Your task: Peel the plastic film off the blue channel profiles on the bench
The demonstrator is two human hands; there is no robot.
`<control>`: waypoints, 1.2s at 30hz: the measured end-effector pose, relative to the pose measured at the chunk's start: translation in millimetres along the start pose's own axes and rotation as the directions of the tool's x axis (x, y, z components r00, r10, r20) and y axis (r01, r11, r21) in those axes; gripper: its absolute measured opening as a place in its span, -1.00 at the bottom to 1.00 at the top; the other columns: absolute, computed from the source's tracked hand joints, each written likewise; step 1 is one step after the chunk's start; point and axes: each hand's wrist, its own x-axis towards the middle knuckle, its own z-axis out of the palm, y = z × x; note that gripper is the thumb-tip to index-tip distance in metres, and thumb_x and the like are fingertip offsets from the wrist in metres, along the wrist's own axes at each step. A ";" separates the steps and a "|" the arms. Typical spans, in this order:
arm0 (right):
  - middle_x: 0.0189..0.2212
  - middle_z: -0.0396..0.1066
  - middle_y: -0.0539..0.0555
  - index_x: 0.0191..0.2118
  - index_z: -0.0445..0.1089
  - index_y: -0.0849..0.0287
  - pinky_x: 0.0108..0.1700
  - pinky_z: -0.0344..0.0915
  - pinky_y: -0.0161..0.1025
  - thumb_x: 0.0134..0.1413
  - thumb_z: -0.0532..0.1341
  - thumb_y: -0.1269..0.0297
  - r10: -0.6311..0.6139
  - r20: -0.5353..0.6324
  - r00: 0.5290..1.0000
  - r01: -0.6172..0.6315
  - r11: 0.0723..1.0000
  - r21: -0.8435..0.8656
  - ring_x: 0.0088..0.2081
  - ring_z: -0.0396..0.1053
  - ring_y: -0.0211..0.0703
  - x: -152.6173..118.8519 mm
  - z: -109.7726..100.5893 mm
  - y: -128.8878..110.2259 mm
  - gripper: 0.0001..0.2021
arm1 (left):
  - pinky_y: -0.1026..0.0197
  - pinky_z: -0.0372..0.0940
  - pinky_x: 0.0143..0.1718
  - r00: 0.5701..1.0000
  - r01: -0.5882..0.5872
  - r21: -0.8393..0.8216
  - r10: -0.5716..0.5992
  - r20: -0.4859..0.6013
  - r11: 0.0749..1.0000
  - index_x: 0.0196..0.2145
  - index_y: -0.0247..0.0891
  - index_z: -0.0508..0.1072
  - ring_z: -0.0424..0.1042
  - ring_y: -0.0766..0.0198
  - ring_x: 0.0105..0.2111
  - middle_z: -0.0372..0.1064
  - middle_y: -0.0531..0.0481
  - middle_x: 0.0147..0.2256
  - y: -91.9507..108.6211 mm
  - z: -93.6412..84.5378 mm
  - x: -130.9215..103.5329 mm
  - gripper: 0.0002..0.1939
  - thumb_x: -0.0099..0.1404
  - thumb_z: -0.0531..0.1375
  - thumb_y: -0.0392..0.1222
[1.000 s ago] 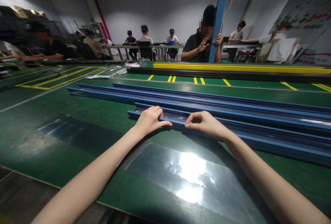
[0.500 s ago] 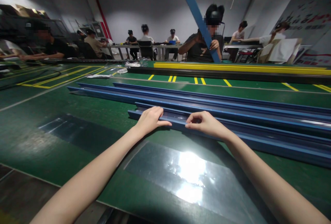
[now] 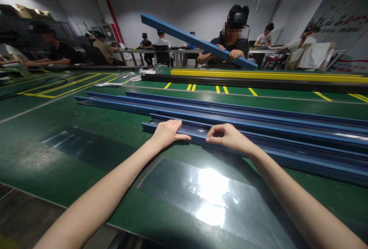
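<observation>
Step, I judge: steadying the nearest blue channel (image 3: 278,155) on the desk (image 3: 66,115) | left hand (image 3: 167,131): laid over it, fingers hidden, grip I cannot tell | right hand (image 3: 228,138): seems pinching its near wall (image 3: 198,140) | next move calls for even hold

Visible tally, one green surface (image 3: 109,120) and surroundings
Blue channels (image 3: 301,161), laid flat: three, by visible ends. Blue bar (image 3: 184,36), raised: one. Yellow bar (image 3: 258,75): one. Black bar (image 3: 258,84): one distinguishable. Clear sheets (image 3: 172,180): two. Left hand (image 3: 166,130): one; right hand (image 3: 230,136): one. Co-worker's hands (image 3: 237,54), on the raised bar: two. People (image 3: 105,48): at least nine, several partly hidden. Crumpled wraps (image 3: 109,84): number indistinct.
</observation>
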 end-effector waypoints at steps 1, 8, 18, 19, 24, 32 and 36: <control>-0.53 0.40 0.01 -0.47 0.40 0.22 -0.39 0.19 -0.34 -0.18 0.21 0.15 0.001 0.001 1.000 -0.001 1.000 0.000 -0.46 0.30 -0.27 0.1 0.0 0.1 -0.79 | 0.31 -0.02 -0.56 1.000 -0.001 0.006 0.001 0.005 1.000 -0.55 -0.26 0.20 0.30 0.30 -0.51 0.29 0.03 -0.55 0.0 0.3 0.1 -0.49 0.04 0.02 0.31; -0.52 0.39 0.01 -0.47 0.39 0.22 -0.39 0.18 -0.34 -0.17 0.20 0.15 -0.002 0.000 1.000 0.002 1.000 -0.005 -0.45 0.30 -0.28 -0.9 -0.3 -0.9 -0.79 | 0.28 0.05 -0.50 1.000 -0.024 0.018 0.024 0.004 1.000 -0.52 -0.26 0.23 0.31 0.24 -0.47 0.31 -0.01 -0.52 0.5 -1.2 -0.4 -0.49 0.08 -0.03 0.31; -0.54 0.35 -0.01 -0.46 0.37 0.22 -0.40 0.15 -0.35 -0.15 0.19 0.15 -0.010 0.003 1.000 0.010 0.999 -0.032 -0.48 0.26 -0.31 0.3 0.6 -0.2 -0.78 | 0.21 0.10 -0.36 0.996 -0.089 0.082 0.090 -0.013 0.993 -0.47 -0.28 0.30 0.30 0.21 -0.38 0.34 -0.06 -0.43 4.3 -3.1 -5.0 -0.49 0.19 -0.09 0.24; -0.55 0.34 -0.02 -0.46 0.36 0.22 -0.41 0.15 -0.36 -0.15 0.19 0.15 -0.014 0.004 1.000 0.014 0.999 -0.038 -0.48 0.25 -0.31 0.4 0.8 -0.3 -0.79 | 0.21 0.10 -0.35 0.995 -0.095 0.090 0.096 -0.009 0.991 -0.46 -0.28 0.31 0.30 0.21 -0.37 0.34 -0.06 -0.42 4.6 -3.0 -5.5 -0.49 0.20 -0.10 0.23; -0.50 0.38 0.00 -0.41 0.37 0.21 -0.38 0.14 -0.36 -0.08 0.13 0.16 -0.045 0.026 0.999 0.047 0.994 -0.095 -0.45 0.27 -0.30 -1.9 0.6 -4.4 -0.79 | 0.22 0.10 -0.33 0.995 -0.097 0.098 0.096 0.015 0.990 -0.41 -0.28 0.34 0.31 0.22 -0.36 0.35 -0.05 -0.40 4.9 -2.3 -6.5 -0.49 0.22 -0.11 0.22; -0.46 0.41 0.03 -0.33 0.41 0.19 -0.39 0.08 -0.34 0.01 0.04 0.11 -0.083 0.078 0.994 0.108 0.905 -0.412 -0.46 0.26 -0.27 -3.3 2.8 -9.3 -0.70 | 0.22 0.10 -0.33 0.995 -0.091 0.074 0.088 0.035 0.993 -0.39 -0.28 0.35 0.32 0.23 -0.34 0.36 -0.05 -0.38 4.9 -2.1 -6.3 -0.50 0.23 -0.11 0.21; -0.44 0.41 0.04 -0.36 0.39 0.18 -0.39 0.07 -0.35 0.05 0.01 0.11 -0.098 0.075 0.992 0.122 0.859 -0.498 -0.44 0.28 -0.26 -3.1 4.0 -8.9 -0.70 | 0.22 0.10 -0.32 0.996 -0.091 0.070 0.089 0.033 0.993 -0.37 -0.28 0.35 0.32 0.23 -0.33 0.36 -0.04 -0.37 4.8 -1.8 -6.8 -0.50 0.23 -0.11 0.20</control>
